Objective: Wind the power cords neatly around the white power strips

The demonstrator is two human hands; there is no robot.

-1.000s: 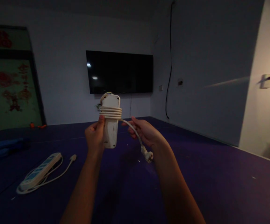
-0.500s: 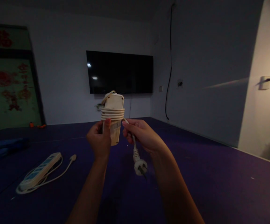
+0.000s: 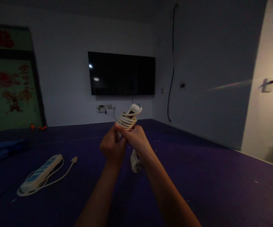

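A white power strip (image 3: 136, 108) is held up in front of me, tilted to the right, with its white cord (image 3: 127, 121) wound in several turns round its middle. My left hand (image 3: 112, 145) is closed on the strip's lower part. Against it, my right hand (image 3: 137, 137) is closed on the cord just under the turns; its fingertips are partly hidden. The plug (image 3: 135, 164) dangles below my right wrist on a short length of cord. Much of the strip's lower end is covered by both hands.
A second power strip (image 3: 40, 174) with blue sockets lies on the purple surface (image 3: 174, 189) at left, its cord loosely looped and its plug (image 3: 74, 160) beside it. Blue cloth (image 3: 5, 148) lies at far left. A television (image 3: 122, 74) hangs on the back wall above sockets (image 3: 106, 107).
The strip has turned from showing its broad back to a narrower side, leaning right. My right hand has come in against my left, bringing the cord round, and the plug hangs slightly further left.
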